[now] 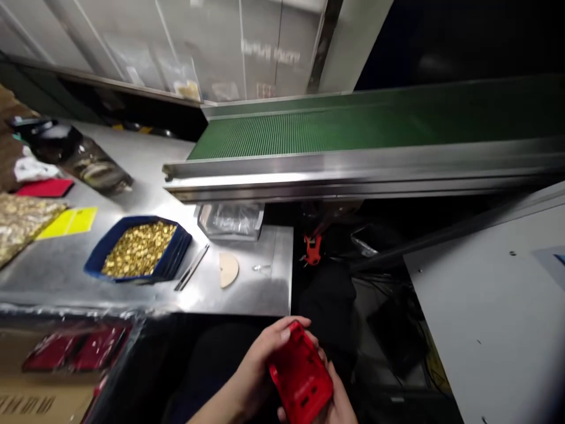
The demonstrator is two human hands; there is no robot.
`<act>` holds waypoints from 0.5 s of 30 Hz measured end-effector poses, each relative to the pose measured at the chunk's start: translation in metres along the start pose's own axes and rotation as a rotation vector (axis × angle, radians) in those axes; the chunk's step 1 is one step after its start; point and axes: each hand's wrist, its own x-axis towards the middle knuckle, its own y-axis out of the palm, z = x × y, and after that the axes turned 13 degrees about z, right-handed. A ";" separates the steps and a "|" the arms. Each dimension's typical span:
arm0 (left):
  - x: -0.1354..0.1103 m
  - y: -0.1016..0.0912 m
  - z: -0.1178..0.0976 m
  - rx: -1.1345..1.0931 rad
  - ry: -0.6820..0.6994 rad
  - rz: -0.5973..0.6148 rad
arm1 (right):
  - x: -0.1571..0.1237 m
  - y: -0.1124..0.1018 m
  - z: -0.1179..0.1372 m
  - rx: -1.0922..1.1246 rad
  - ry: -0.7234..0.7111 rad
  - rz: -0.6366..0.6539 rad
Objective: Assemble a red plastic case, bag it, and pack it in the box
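A red plastic housing [304, 377], hollow with small cutouts, is held low in front of me. My left hand [269, 347] grips its upper left edge, thumb on the rim and fingers behind. My right hand [338, 394] is wrapped round its right side, partly hidden by the housing and cut off by the bottom edge. Beyond my hands, on the metal table [247, 300], lie tweezers [192, 268], a tan half-round piece [228, 270] and a small clear part [261, 268]. A blue bin [179, 253] full of small brass-coloured parts [141, 247] stands farther left.
A green conveyor belt [282, 132] with metal rails crosses the back. Beneath its end sits a clear-lined tray [232, 221]. A cardboard box [48, 386] with red pieces is at lower left, a white panel [485, 294] at right. An orange tool [312, 250] hangs past the table edge.
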 end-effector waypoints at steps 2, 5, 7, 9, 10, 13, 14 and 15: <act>-0.003 -0.002 0.006 -0.075 -0.116 -0.176 | -0.016 -0.016 -0.016 -0.113 0.033 -0.141; -0.007 0.000 0.010 -0.137 -0.266 -0.275 | -0.030 -0.039 -0.015 -0.460 -0.004 -0.241; -0.012 0.005 0.012 -0.129 -0.342 -0.234 | -0.033 -0.044 0.001 -0.641 -0.051 -0.226; -0.020 0.012 0.015 -0.107 -0.422 -0.154 | -0.032 -0.037 0.020 -0.723 -0.094 -0.176; -0.024 0.015 0.016 -0.095 -0.459 -0.113 | -0.031 -0.031 0.029 -0.740 -0.112 -0.144; -0.034 0.020 0.013 -0.007 -0.497 0.052 | -0.023 -0.009 0.044 -0.750 -0.125 -0.051; -0.036 0.020 0.009 0.037 -0.494 0.136 | -0.020 -0.003 0.046 -0.743 -0.122 -0.027; -0.036 0.019 0.006 0.078 -0.492 0.221 | -0.017 0.002 0.047 -0.730 -0.116 -0.005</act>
